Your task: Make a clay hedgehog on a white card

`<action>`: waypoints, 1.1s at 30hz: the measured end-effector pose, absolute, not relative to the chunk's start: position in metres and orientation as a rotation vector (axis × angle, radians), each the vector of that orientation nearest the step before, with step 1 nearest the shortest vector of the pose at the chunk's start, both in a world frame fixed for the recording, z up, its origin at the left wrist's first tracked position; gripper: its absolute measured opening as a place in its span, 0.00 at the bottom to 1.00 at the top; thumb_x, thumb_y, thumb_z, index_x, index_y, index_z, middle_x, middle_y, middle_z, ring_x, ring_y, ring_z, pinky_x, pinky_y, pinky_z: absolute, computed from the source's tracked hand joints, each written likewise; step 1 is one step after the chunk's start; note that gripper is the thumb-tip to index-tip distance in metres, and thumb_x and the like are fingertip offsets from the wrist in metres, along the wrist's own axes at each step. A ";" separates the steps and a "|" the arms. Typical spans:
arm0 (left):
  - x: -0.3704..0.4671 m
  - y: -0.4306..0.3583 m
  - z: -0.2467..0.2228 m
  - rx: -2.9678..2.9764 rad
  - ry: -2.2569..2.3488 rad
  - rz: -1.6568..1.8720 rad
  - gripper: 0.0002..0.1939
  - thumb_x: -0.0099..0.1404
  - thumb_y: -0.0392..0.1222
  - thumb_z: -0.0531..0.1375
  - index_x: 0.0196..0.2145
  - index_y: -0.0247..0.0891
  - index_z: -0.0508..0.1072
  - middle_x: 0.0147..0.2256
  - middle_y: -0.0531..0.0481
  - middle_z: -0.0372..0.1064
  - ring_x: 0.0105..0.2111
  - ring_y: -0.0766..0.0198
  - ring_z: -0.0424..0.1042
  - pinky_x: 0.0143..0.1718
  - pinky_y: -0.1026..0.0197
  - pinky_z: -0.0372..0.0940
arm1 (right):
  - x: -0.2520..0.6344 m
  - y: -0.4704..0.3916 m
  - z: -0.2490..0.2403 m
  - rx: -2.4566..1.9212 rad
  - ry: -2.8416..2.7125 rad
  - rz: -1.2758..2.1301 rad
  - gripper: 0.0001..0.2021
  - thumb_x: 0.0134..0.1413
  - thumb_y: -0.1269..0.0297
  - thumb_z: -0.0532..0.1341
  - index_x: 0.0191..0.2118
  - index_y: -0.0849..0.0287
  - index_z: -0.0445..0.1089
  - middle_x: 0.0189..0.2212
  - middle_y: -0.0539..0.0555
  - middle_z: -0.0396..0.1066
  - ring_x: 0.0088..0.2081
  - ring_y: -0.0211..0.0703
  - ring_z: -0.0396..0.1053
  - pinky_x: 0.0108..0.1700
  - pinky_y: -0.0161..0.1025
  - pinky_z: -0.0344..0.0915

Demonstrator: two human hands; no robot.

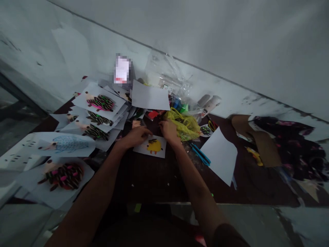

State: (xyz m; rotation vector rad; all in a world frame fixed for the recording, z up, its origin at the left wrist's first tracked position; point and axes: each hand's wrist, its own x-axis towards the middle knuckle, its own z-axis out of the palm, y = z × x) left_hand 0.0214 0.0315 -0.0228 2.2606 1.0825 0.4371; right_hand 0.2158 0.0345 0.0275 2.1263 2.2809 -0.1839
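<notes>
A small white card [161,152] lies on the dark table before me, bearing a yellow animal figure [154,145] with a few dark, seed-like pieces at its top. My left hand [137,136] is at the card's upper left edge, fingers bent together; whatever they may hold is too small to make out. Just above the card's upper right corner, my right hand [169,130] has its fingertips pinched, their contents unclear. It is beside a crumpled yellow plastic bag [189,128] with dark bits inside. A peach-coloured piece [136,123] sits behind my left hand.
Stacked sheets with finished-looking hedgehog figures [100,102] crowd the left, beside a hedgehog drawing [69,144]. Blue scissors [200,154] and a blank white sheet [222,156] lie right. Clear plastic packaging [167,72] and another sheet [150,96] stand near the wall.
</notes>
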 end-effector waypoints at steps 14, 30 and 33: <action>0.027 0.035 -0.035 2.248 1.204 0.524 0.17 0.64 0.33 0.58 0.47 0.37 0.82 0.47 0.42 0.78 0.48 0.53 0.75 0.52 0.54 0.68 | 0.243 0.031 0.009 2.314 2.604 -0.244 0.08 0.67 0.66 0.60 0.44 0.57 0.78 0.43 0.58 0.78 0.44 0.48 0.72 0.47 0.39 0.64; 0.046 0.037 -0.021 2.285 1.417 0.269 0.10 0.67 0.33 0.56 0.38 0.38 0.78 0.41 0.43 0.78 0.43 0.56 0.75 0.41 0.60 0.65 | 0.256 -0.019 -0.002 2.415 2.831 -0.850 0.07 0.58 0.70 0.63 0.36 0.56 0.80 0.36 0.52 0.81 0.39 0.45 0.77 0.45 0.39 0.68; 0.048 0.039 -0.022 2.300 1.448 0.244 0.11 0.68 0.33 0.55 0.39 0.37 0.78 0.41 0.42 0.77 0.42 0.55 0.75 0.40 0.59 0.65 | 0.256 -0.021 -0.001 2.389 2.796 -0.809 0.08 0.58 0.71 0.62 0.36 0.56 0.79 0.35 0.51 0.80 0.38 0.44 0.76 0.45 0.38 0.68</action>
